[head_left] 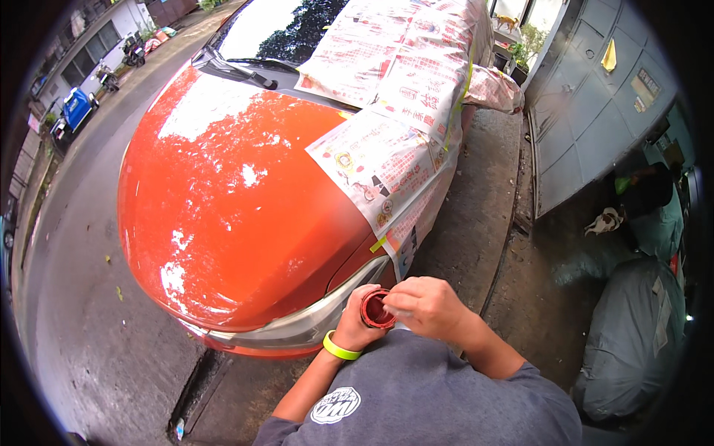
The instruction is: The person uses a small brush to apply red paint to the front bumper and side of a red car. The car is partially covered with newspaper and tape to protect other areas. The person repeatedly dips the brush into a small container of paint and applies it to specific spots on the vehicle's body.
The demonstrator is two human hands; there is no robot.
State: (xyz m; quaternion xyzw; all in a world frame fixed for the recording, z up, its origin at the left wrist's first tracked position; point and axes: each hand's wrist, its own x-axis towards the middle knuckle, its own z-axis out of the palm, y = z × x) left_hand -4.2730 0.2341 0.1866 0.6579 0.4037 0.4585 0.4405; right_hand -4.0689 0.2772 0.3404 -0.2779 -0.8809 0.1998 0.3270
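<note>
My left hand (355, 327) is wrapped around a small round cup (377, 311), its rim smeared red and its inside dark red, like paint. A yellow-green band circles that wrist. My right hand (430, 306) reaches across to the cup's mouth with its fingertips pinched together. Whatever those fingers grip is too small or too hidden to make out. Both hands are close to my chest, just in front of an orange-red car hood (238, 201) and its headlight (327, 308). Printed masking paper (405, 149) drapes the car's right side, held by yellow-green tape (378, 244).
A grey metal gate (595, 97) stands open at the right. Below it lies a bulky shape under a grey cover (632, 342). A dark drain slot (197, 383) cuts the pavement at the lower left. Along the road stand a blue vehicle (74, 111) and motorbikes (134, 52).
</note>
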